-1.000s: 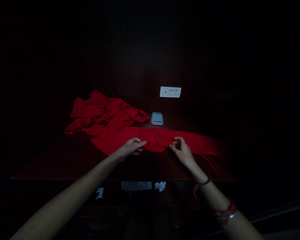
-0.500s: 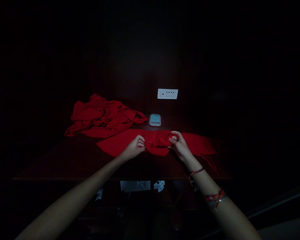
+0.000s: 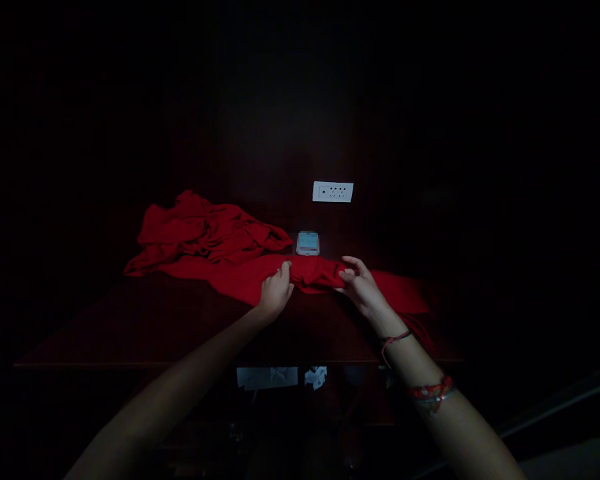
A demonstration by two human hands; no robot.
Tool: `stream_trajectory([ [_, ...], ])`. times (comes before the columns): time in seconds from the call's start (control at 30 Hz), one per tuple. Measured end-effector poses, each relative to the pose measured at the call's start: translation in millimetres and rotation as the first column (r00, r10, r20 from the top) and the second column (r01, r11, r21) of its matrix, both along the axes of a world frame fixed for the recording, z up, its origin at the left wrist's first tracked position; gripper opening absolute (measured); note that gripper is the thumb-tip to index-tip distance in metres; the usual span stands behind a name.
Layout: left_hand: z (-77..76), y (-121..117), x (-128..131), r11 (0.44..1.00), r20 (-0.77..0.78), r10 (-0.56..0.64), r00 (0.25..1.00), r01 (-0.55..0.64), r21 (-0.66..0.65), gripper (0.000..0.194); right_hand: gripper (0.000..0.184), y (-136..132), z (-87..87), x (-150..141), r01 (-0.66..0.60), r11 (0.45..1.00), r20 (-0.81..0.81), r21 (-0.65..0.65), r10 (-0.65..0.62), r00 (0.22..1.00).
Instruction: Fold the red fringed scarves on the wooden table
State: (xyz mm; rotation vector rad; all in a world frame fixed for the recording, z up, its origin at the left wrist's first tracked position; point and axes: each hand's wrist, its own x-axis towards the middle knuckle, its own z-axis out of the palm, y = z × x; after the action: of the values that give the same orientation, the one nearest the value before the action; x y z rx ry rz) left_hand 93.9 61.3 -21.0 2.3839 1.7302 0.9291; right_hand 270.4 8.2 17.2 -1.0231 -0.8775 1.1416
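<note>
A long red cloth [image 3: 314, 274] lies stretched across a dark wooden table [image 3: 145, 327]. My left hand [image 3: 275, 293] is closed and pinches the cloth's near edge left of its middle. My right hand [image 3: 361, 288] grips the same cloth a little to the right, with the fingers curled on the fabric. Between both hands the cloth is bunched into a fold. Its right end [image 3: 410, 300] trails toward the table's right side. Red bands sit on my right wrist.
A crumpled pile of red fabric [image 3: 205, 230] lies at the back left of the table. A phone [image 3: 308, 243] rests behind the cloth. A white wall socket [image 3: 333, 191] is above it. Scraps of white paper [image 3: 267, 377] lie on the floor under the table edge.
Both hands have pushed the cloth's near edge away from me and folded it toward the back. The strip now looks narrower and lies closer to the phone.
</note>
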Motion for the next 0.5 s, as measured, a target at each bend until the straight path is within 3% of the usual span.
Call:
stream_trajectory([
  [0.07, 0.5, -1, -6, 0.988, 0.058, -0.117, 0.991, 0.122, -0.096, 0.046, 0.044, -5, -16.7, -2, -0.006, 0.999, 0.097, -0.033, 0.009, 0.995],
  [0.17, 7.6, -5, -18, 0.889, 0.334, -0.265, 0.904, 0.364, -0.279, 0.041, 0.043, -15, -43.4, -2, 0.056, 0.998, 0.329, 0.016, -0.059, 0.942],
  [0.23, 17.1, -9, -21, 0.802, 0.511, -0.189, 0.839, 0.432, -0.412, 0.029, 0.045, -20, -54.4, 0, 0.083, 0.991, 0.474, 0.109, -0.125, 0.872],
  [0.3, 25.5, -14, -17, 0.746, 0.644, -0.020, 0.765, 0.441, -0.499, 0.022, 0.048, -24, -59.2, 2, 0.065, 0.981, 0.560, 0.185, -0.160, 0.813],
  [0.4, 27.3, -20, -6, 0.735, 0.807, 0.209, 0.553, 0.455, -0.503, 0.019, 0.048, -27, -60.0, 6, 0.055, 0.970, 0.591, 0.237, -0.189, 0.784],
  [0.5, 17.7, -21, -2, 0.753, 0.891, 0.308, 0.334, 0.486, -0.442, 0.019, 0.046, -26, -58.8, 12, 0.106, 0.969, 0.540, 0.224, -0.214, 0.814],
])
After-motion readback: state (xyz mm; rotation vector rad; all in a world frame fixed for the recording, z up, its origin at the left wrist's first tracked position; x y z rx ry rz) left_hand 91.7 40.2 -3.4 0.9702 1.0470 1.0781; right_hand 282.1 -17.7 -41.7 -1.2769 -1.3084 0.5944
